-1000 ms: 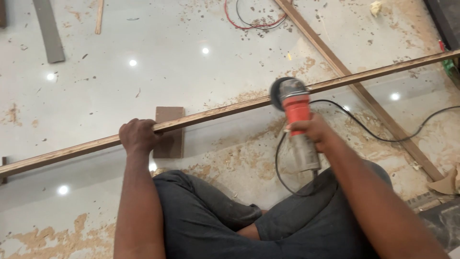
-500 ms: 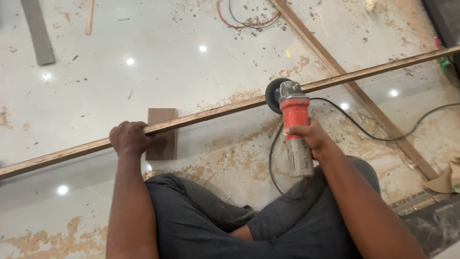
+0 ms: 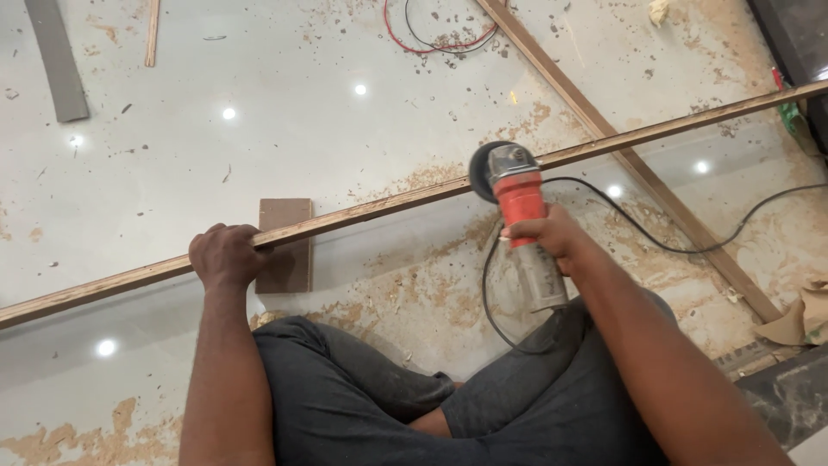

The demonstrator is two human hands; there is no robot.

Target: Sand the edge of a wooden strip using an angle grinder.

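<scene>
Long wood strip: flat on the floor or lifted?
Lifted. The left hand grips the long wood strip, holding it above the brown block; the grinder meets its edge.

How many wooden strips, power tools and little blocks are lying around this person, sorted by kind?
Long wooden strips: 3 (held strip, crossing strip, short strip)
Angle grinder: 1
Brown block: 1
Grey bar: 1
Total: 6
</scene>
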